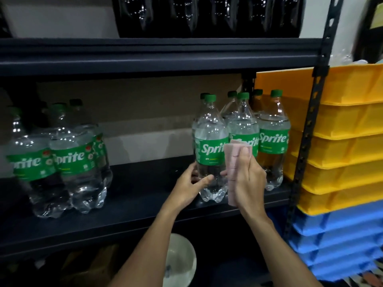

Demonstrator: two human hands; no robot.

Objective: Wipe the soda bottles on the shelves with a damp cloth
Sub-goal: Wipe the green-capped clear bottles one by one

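Standing at the left of the shelf (134, 195), a cluster of Sprite bottles (62, 162) leaves bare board before the front bottle (209, 129). The left hand (192, 183) grips its lower body, thumb in front. The right hand (248, 179) clutches a folded pink cloth (232, 168) at that bottle's right side. More bottles (273, 141) crowd just behind, near the upright post (306, 141).

**Middle Shelf: Hand and Bottle Positions**

The left hand (192, 183) grips the lower body of the front Sprite bottle (210, 150), which stands upright on the dark shelf (128, 199). The right hand (248, 177) holds a folded pink cloth (233, 162) that appears to touch the bottle's right side. More Sprite bottles (273, 139) stand just behind and beside it. Stacked yellow trays (342, 146) sit right of the rack, above blue trays (335, 245).
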